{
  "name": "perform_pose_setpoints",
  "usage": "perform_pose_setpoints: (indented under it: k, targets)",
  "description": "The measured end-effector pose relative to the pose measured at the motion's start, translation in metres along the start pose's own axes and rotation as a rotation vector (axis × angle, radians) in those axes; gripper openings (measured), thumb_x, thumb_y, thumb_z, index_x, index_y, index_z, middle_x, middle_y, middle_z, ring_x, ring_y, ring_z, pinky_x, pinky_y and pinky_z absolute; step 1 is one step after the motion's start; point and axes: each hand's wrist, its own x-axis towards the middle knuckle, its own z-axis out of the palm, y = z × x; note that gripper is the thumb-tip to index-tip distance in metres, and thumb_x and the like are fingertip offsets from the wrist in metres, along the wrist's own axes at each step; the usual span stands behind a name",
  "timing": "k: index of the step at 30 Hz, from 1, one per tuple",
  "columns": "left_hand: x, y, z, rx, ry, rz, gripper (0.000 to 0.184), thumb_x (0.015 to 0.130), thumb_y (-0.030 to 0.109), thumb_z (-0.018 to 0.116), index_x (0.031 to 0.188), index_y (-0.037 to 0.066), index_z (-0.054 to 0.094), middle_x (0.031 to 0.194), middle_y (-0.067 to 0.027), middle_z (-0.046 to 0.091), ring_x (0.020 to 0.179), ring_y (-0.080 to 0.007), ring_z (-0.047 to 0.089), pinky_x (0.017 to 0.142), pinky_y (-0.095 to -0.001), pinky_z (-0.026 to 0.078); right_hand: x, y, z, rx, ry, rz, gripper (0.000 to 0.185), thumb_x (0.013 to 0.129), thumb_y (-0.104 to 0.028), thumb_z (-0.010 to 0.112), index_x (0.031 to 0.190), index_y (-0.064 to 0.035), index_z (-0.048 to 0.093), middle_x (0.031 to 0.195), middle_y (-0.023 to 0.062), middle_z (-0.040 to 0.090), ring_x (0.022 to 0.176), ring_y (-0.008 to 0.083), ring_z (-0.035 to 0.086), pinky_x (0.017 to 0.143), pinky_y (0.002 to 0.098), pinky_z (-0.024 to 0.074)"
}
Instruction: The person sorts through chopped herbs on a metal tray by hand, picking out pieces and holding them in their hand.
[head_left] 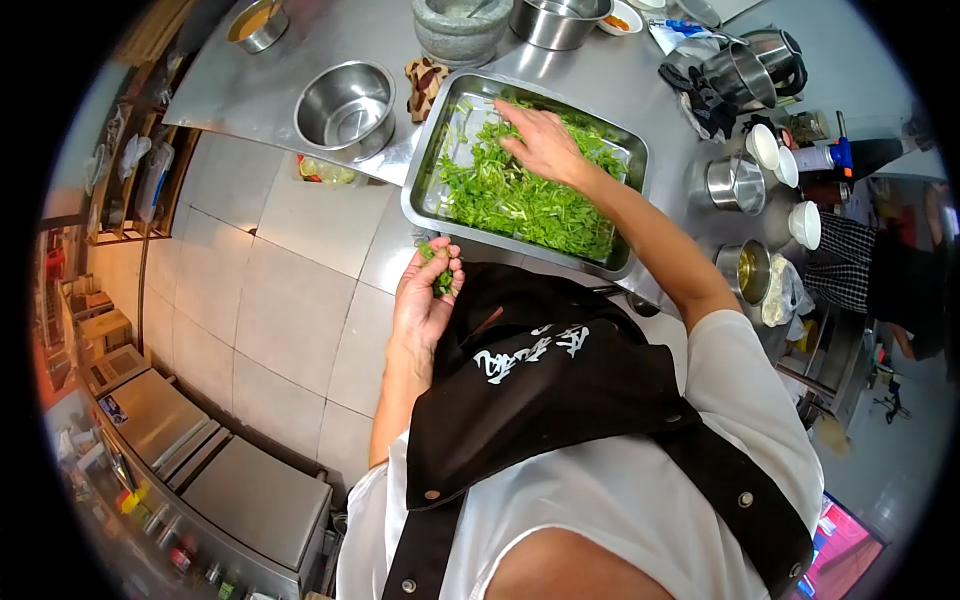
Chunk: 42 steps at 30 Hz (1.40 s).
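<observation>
A dark apron (530,425) with white characters lies over the person's white shirt (745,390). Just beyond the apron, the left hand (420,292) is held palm up in front of the tray's near rim, its fingers curled round a small bunch (441,283) of green herbs.

The tray (428,190), metal and rectangular, sits on the steel counter (240,85), its near edge toward the person. Chopped herbs (540,205) fill most of it, thickest at the middle and right; loose bits are scattered over the bare metal at the left. The right hand (545,143) reaches across from the right, open, with fingers extended over the far half of the herbs; whether its fingertips touch them I cannot tell.

To the left of the tray, near the counter's edge, stands a steel bowl (345,105), and between the two lies a patterned cloth (424,88). To the right are a pot (746,270) with something yellow inside, a second pot (737,185) and some white bowls (762,146).

Behind the tray stand a stone mortar (460,40) and a large pot (556,25), with a white dish (622,18) of something orange beside it. A small pan (258,25) of orange-brown contents stands at the far left.
</observation>
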Motion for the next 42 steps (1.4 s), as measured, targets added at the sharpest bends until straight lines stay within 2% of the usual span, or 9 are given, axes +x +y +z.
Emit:
perform_pose_setpoints:
  k: [5,9,14,29,32,35,36,40,42]
  targets:
    - [0.001,-0.001,0.004,0.016,0.009,-0.024,0.016,0.087,0.002,0.057,0.102,0.005,0.058,0.091,-0.0067,0.063,0.074,-0.0115,0.06,0.067,-0.0247,0.052,-0.018,-0.017,-0.032,0.373,-0.066,0.133,0.033,0.087,-0.024,0.053,0.12,-0.0177,0.055,0.094,0.0111,0.066,0.081,0.0288,0.064,0.072,0.0397,0.0498]
    - [0.008,-0.001,0.009,0.017,-0.035,-0.033,0.016,0.086,0.001,0.057,0.102,0.005,0.059,0.091,-0.0069,0.063,0.073,-0.0115,0.06,0.066,-0.025,0.053,0.01,-0.001,-0.037,0.093,0.085,0.286,0.021,0.086,-0.021,0.052,0.1,-0.0161,0.066,0.09,0.0106,0.067,0.079,0.0296,0.065,0.07,0.0423,0.0502]
    - [0.008,-0.001,0.014,0.025,-0.035,-0.037,0.016,0.086,0.002,0.058,0.102,0.005,0.059,0.091,-0.0067,0.064,0.073,-0.0117,0.06,0.066,-0.0251,0.053,0.039,0.004,-0.008,-0.201,0.076,0.093,0.017,0.079,-0.012,0.05,0.087,-0.0086,0.065,0.087,0.012,0.067,0.079,0.0322,0.065,0.068,0.0442,0.0511]
    - [0.004,0.001,0.016,0.019,-0.025,-0.027,0.016,0.086,0.003,0.059,0.102,0.006,0.059,0.091,-0.0068,0.063,0.074,-0.012,0.06,0.067,-0.0246,0.052,0.065,0.014,0.016,-0.52,-0.03,-0.043,0.012,0.075,-0.01,0.054,0.08,-0.0068,0.065,0.077,0.0157,0.067,0.072,0.0295,0.066,0.064,0.0392,0.0528]
    - [0.003,0.003,0.018,0.034,-0.018,-0.02,0.016,0.086,0.003,0.059,0.102,0.006,0.059,0.091,-0.0066,0.063,0.074,-0.0121,0.06,0.068,-0.025,0.052,0.061,-0.003,-0.004,-0.376,0.056,0.225,0.011,0.077,-0.01,0.056,0.08,-0.0033,0.064,0.076,0.0163,0.066,0.07,0.0269,0.067,0.061,0.037,0.0514]
    - [0.008,0.001,0.012,0.035,-0.043,-0.015,0.016,0.086,0.003,0.059,0.102,0.006,0.059,0.091,-0.0066,0.064,0.074,-0.0121,0.06,0.068,-0.0249,0.052,0.048,0.014,-0.014,0.396,0.041,0.475,0.01,0.079,-0.01,0.057,0.077,-0.0011,0.062,0.072,0.0118,0.065,0.061,0.0213,0.063,0.057,0.0342,0.0477]
    - [0.008,0.0,0.014,0.038,-0.042,-0.024,0.016,0.087,0.003,0.058,0.103,0.005,0.058,0.092,-0.0072,0.063,0.075,-0.0125,0.06,0.068,-0.0247,0.052,0.043,0.01,-0.024,0.789,-0.052,0.662,0.011,0.082,-0.011,0.058,0.076,-0.0019,0.06,0.067,0.0048,0.059,0.051,0.0116,0.05,0.047,0.0283,0.0388]
    - [0.004,-0.001,0.032,0.08,-0.047,-0.056,0.019,0.088,0.002,0.056,0.107,0.003,0.057,0.095,-0.0086,0.063,0.077,-0.0131,0.06,0.069,-0.024,0.053,0.015,-0.002,-0.055,1.339,-0.345,0.828,0.009,0.085,-0.012,0.058,0.082,-0.0036,0.057,0.064,-0.0012,0.05,0.048,0.002,0.035,0.04,0.0194,0.0206]
    - [0.006,-0.001,0.042,0.113,-0.07,-0.061,0.021,0.088,0.003,0.056,0.109,0.003,0.057,0.097,-0.0091,0.063,0.078,-0.0131,0.06,0.07,-0.0239,0.053,0.004,-0.011,-0.062,1.397,-0.398,0.833,0.008,0.087,-0.011,0.056,0.088,-0.0035,0.056,0.065,-0.0025,0.049,0.047,0.002,0.033,0.04,0.0183,0.0211]
